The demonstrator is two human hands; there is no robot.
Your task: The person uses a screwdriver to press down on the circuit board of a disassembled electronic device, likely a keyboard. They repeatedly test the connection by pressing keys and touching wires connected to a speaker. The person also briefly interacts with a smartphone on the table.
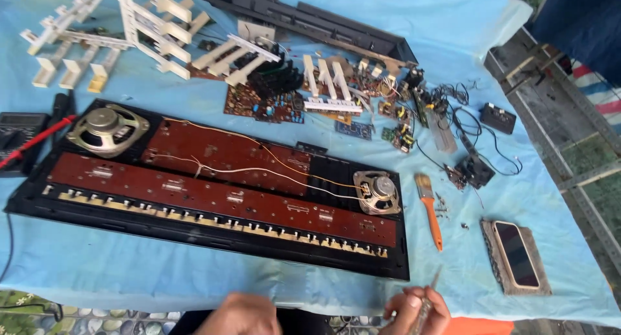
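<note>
The opened black keyboard case (207,244) holds brown circuit boards (220,199) and two speakers (377,191). It lies on the blue-covered bench (97,270). The right hand (414,310) grips a screwdriver (428,299); the left hand (240,315) is loosely closed, empty.

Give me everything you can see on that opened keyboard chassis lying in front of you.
The long black plastic keyboard chassis lies flat and open on the blue cloth, slanting down to the right. Inside are reddish-brown circuit boards, with a row of pale key contacts along the near edge. A round metal speaker sits at each end, the smaller at right, joined by thin pale wires. Neither hand touches it.
</note>
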